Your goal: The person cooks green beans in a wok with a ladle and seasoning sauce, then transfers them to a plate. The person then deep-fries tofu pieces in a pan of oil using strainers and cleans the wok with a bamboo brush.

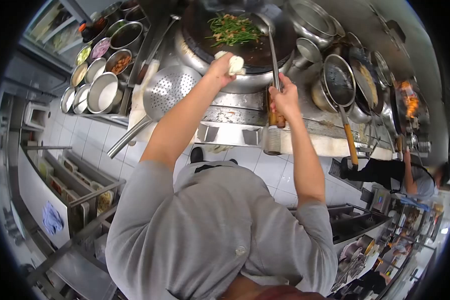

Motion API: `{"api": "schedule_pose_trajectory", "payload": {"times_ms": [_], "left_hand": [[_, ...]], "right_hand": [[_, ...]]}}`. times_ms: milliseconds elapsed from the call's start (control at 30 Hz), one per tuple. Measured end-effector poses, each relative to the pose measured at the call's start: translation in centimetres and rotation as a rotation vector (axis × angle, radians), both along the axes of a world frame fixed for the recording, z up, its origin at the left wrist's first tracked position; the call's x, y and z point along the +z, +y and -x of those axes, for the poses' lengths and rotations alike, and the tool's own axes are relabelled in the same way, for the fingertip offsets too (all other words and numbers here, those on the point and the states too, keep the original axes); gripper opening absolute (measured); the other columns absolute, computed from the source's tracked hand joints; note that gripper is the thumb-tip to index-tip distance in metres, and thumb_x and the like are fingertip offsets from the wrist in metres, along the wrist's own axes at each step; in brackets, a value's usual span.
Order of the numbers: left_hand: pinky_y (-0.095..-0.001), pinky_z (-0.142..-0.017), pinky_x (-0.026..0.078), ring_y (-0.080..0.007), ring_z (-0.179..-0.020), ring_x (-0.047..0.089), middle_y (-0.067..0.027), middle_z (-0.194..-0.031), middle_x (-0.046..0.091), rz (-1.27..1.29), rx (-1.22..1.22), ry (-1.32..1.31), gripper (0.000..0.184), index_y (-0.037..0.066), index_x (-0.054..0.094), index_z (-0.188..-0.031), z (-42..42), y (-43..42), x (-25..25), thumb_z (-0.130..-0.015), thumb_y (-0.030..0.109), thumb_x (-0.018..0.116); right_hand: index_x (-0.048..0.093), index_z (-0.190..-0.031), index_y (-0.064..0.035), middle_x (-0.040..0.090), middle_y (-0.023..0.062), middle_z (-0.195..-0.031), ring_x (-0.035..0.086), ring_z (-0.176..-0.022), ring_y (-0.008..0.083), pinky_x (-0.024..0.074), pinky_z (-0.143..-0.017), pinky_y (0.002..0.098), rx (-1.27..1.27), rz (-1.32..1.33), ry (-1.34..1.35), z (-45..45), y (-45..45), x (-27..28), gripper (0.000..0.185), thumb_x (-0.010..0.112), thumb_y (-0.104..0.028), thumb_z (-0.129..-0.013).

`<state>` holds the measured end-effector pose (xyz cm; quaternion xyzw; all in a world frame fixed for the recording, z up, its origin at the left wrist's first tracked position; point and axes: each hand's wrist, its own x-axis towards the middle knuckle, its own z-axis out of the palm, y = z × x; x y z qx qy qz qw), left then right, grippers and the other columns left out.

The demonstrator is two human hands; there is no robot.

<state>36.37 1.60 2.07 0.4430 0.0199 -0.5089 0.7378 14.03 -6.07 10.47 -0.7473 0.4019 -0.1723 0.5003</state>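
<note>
At the near rim of a large wok (197,30), my left hand (222,71) is closed around a folded white cloth (236,65). My right hand (286,97) grips the long handle of a ladle (273,55), whose bowl rests inside the wok at the upper right. Green beans (230,29) with small brown bits lie heaped in the wok. Left of my left forearm sits a perforated metal strainer (169,91), its handle pointing toward me. Whether the cloth touches the wok's rim is hidden by my fingers.
Metal containers of ingredients (103,92) stand at the left. To the right are a wooden-handled strainer (339,80), stacked pots (311,20) and another wok with flames (410,100). Another person (415,177) is at the far right. Tiled floor (265,167) shows below the stove.
</note>
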Motion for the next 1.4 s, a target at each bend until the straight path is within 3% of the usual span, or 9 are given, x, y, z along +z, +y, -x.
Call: {"api": "schedule_pose_trajectory", "payload": {"times_ms": [167,333,533,633,767,867,1100,1200,1400], "left_hand": [[-0.0316,-0.055,0.051,-0.0182,-0.072,0.066,0.0008,-0.088,0.067,-0.032,0.023,0.08,0.02,0.017,0.061,-0.101,2.3,5.8,2.9,-0.091,0.035,0.064],[-0.0391,-0.07,0.056,-0.0204,-0.082,0.068,-0.0072,-0.09,0.068,0.098,-0.001,0.098,0.022,0.004,0.059,-0.107,3.5,12.3,1.7,-0.091,0.019,0.063],[-0.0368,-0.071,0.056,-0.0211,-0.083,0.068,-0.0083,-0.094,0.069,0.195,0.033,0.106,0.025,0.004,0.062,-0.107,3.7,15.1,3.7,-0.089,0.021,0.065],[-0.0359,-0.072,0.056,-0.0201,-0.083,0.068,-0.0079,-0.095,0.069,0.209,0.11,0.113,0.025,0.006,0.063,-0.108,2.5,17.7,2.1,-0.09,0.024,0.064],[-0.035,-0.074,0.057,-0.0191,-0.086,0.068,-0.0069,-0.099,0.069,0.177,0.231,0.129,0.029,0.008,0.061,-0.112,2.1,23.5,1.2,-0.091,0.028,0.063],[-0.0345,-0.077,0.057,-0.0201,-0.089,0.068,-0.0079,-0.102,0.069,0.195,0.271,0.12,0.03,0.006,0.06,-0.114,2.3,26.0,1.3,-0.092,0.025,0.063],[-0.0357,-0.074,0.058,-0.0219,-0.086,0.069,-0.0105,-0.099,0.069,0.135,0.235,-0.004,0.029,0.002,0.06,-0.113,2.8,22.0,3.1,-0.087,0.013,0.067],[-0.0358,-0.072,0.057,-0.0212,-0.085,0.068,-0.0098,-0.096,0.069,0.129,0.181,-0.001,0.025,0.003,0.062,-0.108,3.1,19.1,2.5,-0.086,0.013,0.067],[-0.0354,-0.073,0.056,-0.0212,-0.083,0.068,-0.0089,-0.095,0.068,0.093,0.209,0.049,0.025,0.003,0.061,-0.109,3.4,19.6,1.3,-0.088,0.017,0.064]], "right_hand": [[0.042,-0.146,-0.0051,0.055,0.0025,-0.062,0.05,-0.043,0.0097,0.0388,-0.036,0.0286,0.237,0.086,0.027,4.5,1.2,3.4,0.062,0.063,-0.005,-0.088],[0.048,-0.142,-0.0048,0.061,0.0071,-0.064,0.052,-0.042,0.0122,0.0419,-0.04,0.0298,0.294,-0.211,0.099,3.8,1.0,6.6,0.059,0.065,-0.006,-0.086],[0.05,-0.14,-0.0041,0.066,0.0153,-0.073,0.059,-0.048,0.0189,0.0522,-0.053,0.035,0.165,0.412,0.139,-5.2,-2.6,0.7,0.059,0.067,-0.013,-0.084],[0.048,-0.14,-0.0043,0.065,0.0132,-0.073,0.058,-0.047,0.0173,0.0488,-0.047,0.0345,0.202,0.364,0.123,-5.9,-2.2,1.3,0.058,0.065,-0.01,-0.085],[0.045,-0.144,-0.0095,0.055,0.0039,-0.062,0.049,-0.041,0.0114,0.0379,-0.036,0.0284,0.382,-0.067,0.097,0.6,-0.6,4.1,0.06,0.062,-0.003,-0.087],[0.045,-0.144,-0.0091,0.056,0.0036,-0.064,0.047,-0.041,0.0105,0.0361,-0.036,0.0282,0.309,-0.123,0.263,3.7,0.9,7.3,0.06,0.062,-0.002,-0.087],[0.046,-0.143,-0.006,0.057,0.0048,-0.06,0.052,-0.042,0.0123,0.0412,-0.039,0.0291,0.046,0.198,0.113,-3.6,-3.4,3.4,0.059,0.063,-0.008,-0.087],[0.051,-0.138,-0.0038,0.069,0.0171,-0.081,0.062,-0.049,0.019,0.0502,-0.046,0.0345,0.075,0.257,0.107,-6.5,-3.0,2.7,0.056,0.066,-0.011,-0.085],[0.041,-0.147,-0.0086,0.055,0.0039,-0.064,0.048,-0.041,0.0109,0.0372,-0.036,0.028,0.371,-0.114,0.1,0.5,0.0,4.1,0.063,0.063,-0.002,-0.087]]}}
